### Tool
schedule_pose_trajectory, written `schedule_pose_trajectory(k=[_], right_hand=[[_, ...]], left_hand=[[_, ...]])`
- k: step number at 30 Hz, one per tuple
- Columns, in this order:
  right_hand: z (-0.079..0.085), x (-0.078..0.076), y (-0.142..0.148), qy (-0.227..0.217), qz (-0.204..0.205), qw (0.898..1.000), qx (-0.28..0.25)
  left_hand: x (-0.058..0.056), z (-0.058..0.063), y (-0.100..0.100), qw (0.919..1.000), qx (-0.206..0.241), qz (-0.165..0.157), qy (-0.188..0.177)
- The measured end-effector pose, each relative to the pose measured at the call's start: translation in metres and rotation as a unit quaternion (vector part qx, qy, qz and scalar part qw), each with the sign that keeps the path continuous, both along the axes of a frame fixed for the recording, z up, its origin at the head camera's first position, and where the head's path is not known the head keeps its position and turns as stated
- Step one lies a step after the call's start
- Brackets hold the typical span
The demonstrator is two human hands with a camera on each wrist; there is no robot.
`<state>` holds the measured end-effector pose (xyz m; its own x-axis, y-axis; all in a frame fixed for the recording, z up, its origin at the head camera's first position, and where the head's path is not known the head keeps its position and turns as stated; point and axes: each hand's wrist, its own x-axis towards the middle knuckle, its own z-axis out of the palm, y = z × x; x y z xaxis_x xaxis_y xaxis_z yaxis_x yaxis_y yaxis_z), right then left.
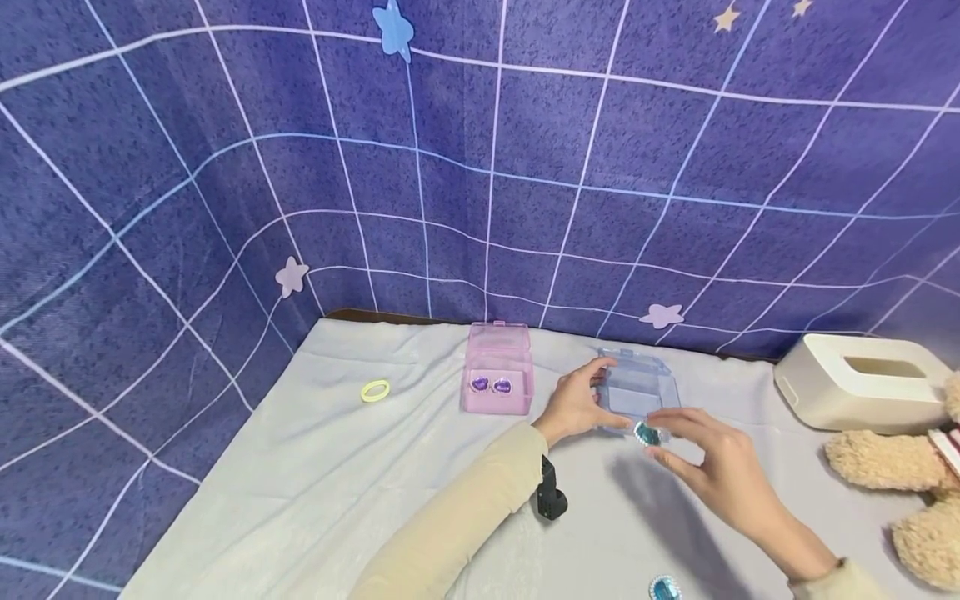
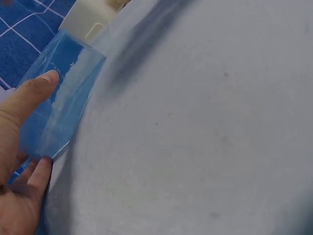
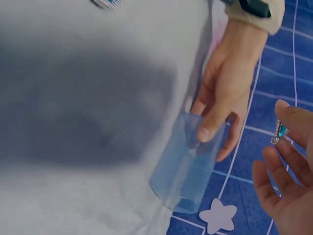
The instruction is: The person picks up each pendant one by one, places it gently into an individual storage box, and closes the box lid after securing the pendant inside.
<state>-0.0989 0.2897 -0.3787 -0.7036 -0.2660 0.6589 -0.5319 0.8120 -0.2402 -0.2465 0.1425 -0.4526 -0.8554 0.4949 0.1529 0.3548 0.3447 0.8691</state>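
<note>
Gemstone (image 1: 647,434) in teal with a beaded rim, pinched between thumb and fingers of the right hand (image 1: 722,471), shows at six o'clock of the see-through blue box (image 1: 639,402) in my head view. I see the left hand (image 1: 576,404) gripping that box at nine o'clock, thumb and fingers against it. Farther out, a pink box (image 1: 497,404) lies at nine o'clock, a teal jewel (image 1: 664,589) at six.

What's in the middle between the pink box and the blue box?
In the head view, the left hand is between the pink box and the blue box, holding the blue one. Beyond that hand, the gap is just bare pale cloth.
</note>
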Motion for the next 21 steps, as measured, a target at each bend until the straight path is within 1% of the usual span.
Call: schedule_pose_trajectory(k=[3,5,9,12,16,19,21], right_hand=[[0.001,-0.016,0.001,-0.005,-0.017,1.0,-0.007],[0.001,-0.026,0.002,-0.018,-0.025,0.999,-0.013],[-0.003,-0.046,0.004,-0.041,-0.028,0.998,-0.025],[-0.008,-0.059,0.006,-0.059,-0.024,0.997,-0.033],[-0.014,-0.074,0.009,-0.111,-0.03,0.993,-0.038],[-0.017,-0.084,0.01,-0.163,-0.038,0.985,-0.032],[-0.019,-0.09,0.011,-0.19,-0.044,0.98,-0.022]], left_hand=[[0.0,0.001,-0.001,1.0,0.0,0.0,0.001],[0.0,0.001,-0.001,1.0,0.001,-0.001,-0.003],[0.001,0.002,-0.001,0.9999,0.002,-0.003,-0.009],[0.001,0.002,-0.001,0.9999,0.005,-0.006,-0.008],[0.001,0.003,-0.002,1.0,0.0,-0.008,0.003],[0.001,0.003,-0.003,0.9999,-0.006,-0.004,0.012],[0.001,0.002,-0.003,0.9999,-0.009,-0.003,0.013]])
